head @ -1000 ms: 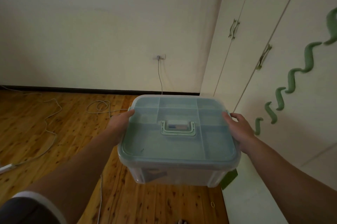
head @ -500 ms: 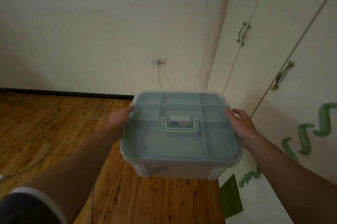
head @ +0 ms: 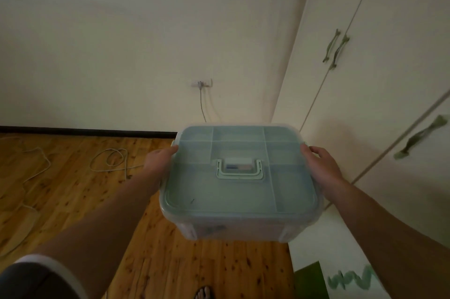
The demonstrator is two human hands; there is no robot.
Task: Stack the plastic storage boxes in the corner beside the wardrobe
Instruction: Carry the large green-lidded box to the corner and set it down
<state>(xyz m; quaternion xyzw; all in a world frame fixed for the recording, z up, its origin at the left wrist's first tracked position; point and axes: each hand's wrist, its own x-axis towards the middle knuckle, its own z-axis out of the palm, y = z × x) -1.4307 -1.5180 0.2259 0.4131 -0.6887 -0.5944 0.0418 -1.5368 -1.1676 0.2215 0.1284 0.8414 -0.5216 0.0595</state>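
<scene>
I hold a clear plastic storage box with a pale green lid and a folded-down handle in the air in front of me. My left hand grips its left edge and my right hand grips its right edge. The box hangs above the wooden floor, close to the white wardrobe on the right. The corner where the wardrobe meets the back wall lies just beyond the box. The box's contents are blurred behind its walls.
A white cable lies looped on the wooden floor at left, and another cord hangs from a wall socket. Green handles stick out from the wardrobe doors. A foot shows at the bottom edge.
The view has moved closer to the corner and tilted upward. The box stays in both hands and sits a little higher and further right against the wardrobe.
</scene>
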